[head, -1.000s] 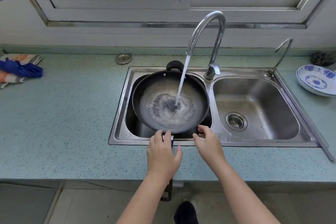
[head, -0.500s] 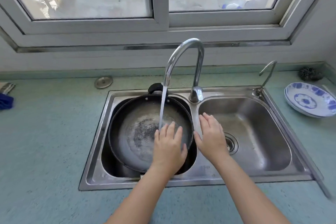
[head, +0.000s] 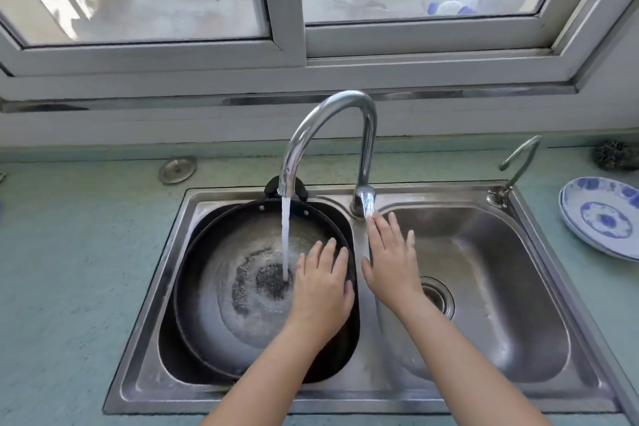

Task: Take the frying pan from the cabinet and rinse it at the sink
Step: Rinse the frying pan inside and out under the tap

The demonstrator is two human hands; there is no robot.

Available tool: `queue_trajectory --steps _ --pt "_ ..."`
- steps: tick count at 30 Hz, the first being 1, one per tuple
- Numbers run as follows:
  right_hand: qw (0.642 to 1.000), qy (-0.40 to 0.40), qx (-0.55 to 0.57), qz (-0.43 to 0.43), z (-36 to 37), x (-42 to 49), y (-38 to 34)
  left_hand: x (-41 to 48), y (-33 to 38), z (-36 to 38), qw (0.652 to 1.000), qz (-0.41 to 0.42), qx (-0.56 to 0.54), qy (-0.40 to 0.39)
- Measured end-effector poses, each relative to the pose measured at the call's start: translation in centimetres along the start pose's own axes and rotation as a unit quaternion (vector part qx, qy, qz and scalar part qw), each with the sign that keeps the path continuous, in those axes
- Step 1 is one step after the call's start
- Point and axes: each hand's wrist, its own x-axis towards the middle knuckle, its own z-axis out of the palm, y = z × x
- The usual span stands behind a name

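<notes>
A black frying pan (head: 224, 273) lies in the left basin of the steel double sink (head: 345, 394), its small loop handle at the far rim. Water runs from the curved tap (head: 332, 111) into the middle of the pan. My left hand (head: 321, 287) hovers flat over the pan's right side, fingers straight, beside the stream. My right hand (head: 390, 256) reaches with straight fingers over the divider between the basins; its fingertips are at the tap lever (head: 364, 201). Neither hand holds anything.
The right basin has a drain strainer (head: 437, 297). A small second spout (head: 518, 162) stands at the sink's far right corner. Blue-and-white plates (head: 601, 218) sit on the green counter to the right, a dark scourer (head: 613, 156) behind them. A round metal cap (head: 177, 169) lies at left.
Both hands left the pan's near edge and moved forward, the left over the pan beside the stream, the right up to the tap lever. The view moved closer to the sink.
</notes>
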Motion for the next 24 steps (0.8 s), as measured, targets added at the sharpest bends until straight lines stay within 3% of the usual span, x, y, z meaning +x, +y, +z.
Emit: queue_trajectory --steps 4,24 --pt "0.997 0.065 0.028 -0.023 0.6 0.5 0.5 0.3 -0.3 0.6 1.0 -0.02 -0.016 -0.011" --pt "0.993 0.114 0.022 -0.012 4.3 -0.6 0.7 -2.9 -0.3 5.6 0.993 -0.013 -0.038 -0.113"
